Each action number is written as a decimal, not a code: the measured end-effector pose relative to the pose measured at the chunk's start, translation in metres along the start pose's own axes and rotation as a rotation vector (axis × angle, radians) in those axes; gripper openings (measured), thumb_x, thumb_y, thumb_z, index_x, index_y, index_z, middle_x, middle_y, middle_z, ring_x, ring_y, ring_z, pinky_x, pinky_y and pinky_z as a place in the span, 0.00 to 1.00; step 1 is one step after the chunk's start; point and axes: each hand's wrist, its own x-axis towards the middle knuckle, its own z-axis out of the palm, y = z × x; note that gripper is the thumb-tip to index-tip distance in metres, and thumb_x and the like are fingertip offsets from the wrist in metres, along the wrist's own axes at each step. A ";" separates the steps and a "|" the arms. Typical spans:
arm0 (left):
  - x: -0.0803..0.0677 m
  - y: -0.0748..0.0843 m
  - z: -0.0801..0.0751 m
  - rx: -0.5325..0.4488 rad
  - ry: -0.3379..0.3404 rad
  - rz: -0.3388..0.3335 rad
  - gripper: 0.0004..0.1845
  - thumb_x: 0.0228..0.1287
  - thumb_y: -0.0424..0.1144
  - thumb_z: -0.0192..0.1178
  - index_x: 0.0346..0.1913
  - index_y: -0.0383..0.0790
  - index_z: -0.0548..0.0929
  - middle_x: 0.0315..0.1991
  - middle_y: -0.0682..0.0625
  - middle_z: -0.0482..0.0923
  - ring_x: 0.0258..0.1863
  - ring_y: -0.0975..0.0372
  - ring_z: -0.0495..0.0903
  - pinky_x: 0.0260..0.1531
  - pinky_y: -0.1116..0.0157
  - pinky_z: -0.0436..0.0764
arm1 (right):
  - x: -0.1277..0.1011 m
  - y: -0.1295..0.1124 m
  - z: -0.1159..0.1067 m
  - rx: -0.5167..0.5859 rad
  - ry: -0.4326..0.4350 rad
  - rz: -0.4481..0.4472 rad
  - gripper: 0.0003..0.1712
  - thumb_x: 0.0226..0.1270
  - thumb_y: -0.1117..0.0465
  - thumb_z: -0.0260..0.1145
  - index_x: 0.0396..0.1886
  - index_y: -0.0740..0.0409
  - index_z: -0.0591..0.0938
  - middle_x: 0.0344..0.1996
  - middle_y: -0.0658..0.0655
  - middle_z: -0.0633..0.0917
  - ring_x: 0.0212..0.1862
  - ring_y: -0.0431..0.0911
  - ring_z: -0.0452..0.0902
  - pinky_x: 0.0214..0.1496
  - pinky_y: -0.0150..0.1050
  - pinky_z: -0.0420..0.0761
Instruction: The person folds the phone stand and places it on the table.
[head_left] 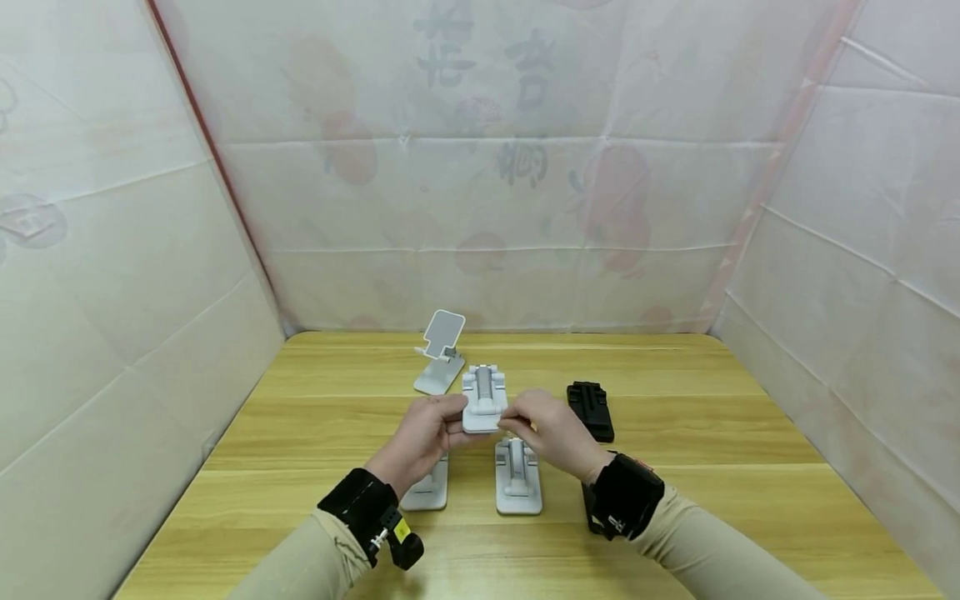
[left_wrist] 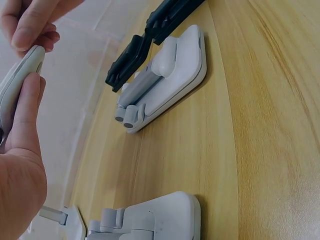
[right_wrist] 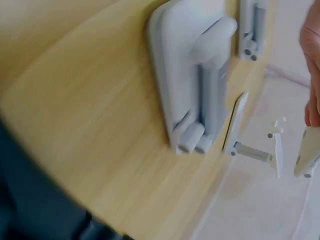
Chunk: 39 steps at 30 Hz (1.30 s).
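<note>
held stand (head_left: 483, 400): folded, white, lifted above the table (head_left: 675, 500) centre, between both hands
left hand (head_left: 423, 433): pinched the stand's near left edge, thumb on top
right hand (head_left: 551, 429): fingertips gripped its near right edge
below: 2 folded white stands (head_left: 517, 477) lay flat on the table
risk: edge-only grip, the stand could have slipped and dropped onto those 2
risk 2: a hinge could have sprung and nipped a finger

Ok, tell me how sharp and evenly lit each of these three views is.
Head view: sharp, soft even light, wide-angle bending at the edges, faint shadows under the folded white stand held by left hand and right hand. Left wrist view: table crisp, the near thumb soft. Right wrist view: motion-blurred overall, the dark shape at bottom left unreadable.
</note>
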 end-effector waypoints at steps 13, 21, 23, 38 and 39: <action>0.003 -0.003 0.003 0.064 -0.014 0.015 0.25 0.84 0.38 0.45 0.71 0.21 0.66 0.60 0.29 0.78 0.56 0.50 0.85 0.52 0.59 0.87 | -0.003 0.011 -0.003 0.780 -0.275 0.900 0.22 0.79 0.46 0.60 0.44 0.62 0.85 0.32 0.56 0.85 0.35 0.49 0.75 0.41 0.40 0.75; 0.013 0.002 -0.002 0.236 0.113 0.015 0.22 0.83 0.38 0.47 0.67 0.22 0.73 0.55 0.28 0.81 0.49 0.48 0.88 0.50 0.56 0.88 | -0.003 0.017 0.004 0.934 -0.192 1.035 0.18 0.81 0.54 0.57 0.49 0.66 0.82 0.32 0.56 0.83 0.31 0.44 0.70 0.37 0.36 0.70; 0.015 0.008 -0.008 0.287 0.184 0.035 0.22 0.82 0.37 0.48 0.68 0.24 0.72 0.57 0.28 0.80 0.51 0.45 0.87 0.49 0.56 0.89 | -0.004 0.023 0.005 0.904 -0.175 1.080 0.17 0.82 0.56 0.57 0.50 0.67 0.82 0.31 0.56 0.83 0.30 0.43 0.70 0.35 0.35 0.69; 0.039 0.042 -0.055 0.319 0.301 0.066 0.36 0.82 0.42 0.46 0.84 0.44 0.43 0.83 0.38 0.41 0.77 0.40 0.57 0.71 0.45 0.71 | -0.008 0.061 0.023 0.820 -0.178 1.244 0.15 0.83 0.60 0.54 0.45 0.65 0.83 0.25 0.53 0.81 0.18 0.40 0.55 0.22 0.33 0.55; 0.041 0.043 -0.056 0.333 0.279 0.055 0.37 0.82 0.43 0.46 0.84 0.46 0.41 0.83 0.38 0.38 0.77 0.39 0.55 0.72 0.44 0.70 | -0.008 0.063 0.025 0.817 -0.179 1.252 0.15 0.83 0.60 0.54 0.44 0.65 0.84 0.24 0.52 0.81 0.18 0.40 0.55 0.21 0.33 0.55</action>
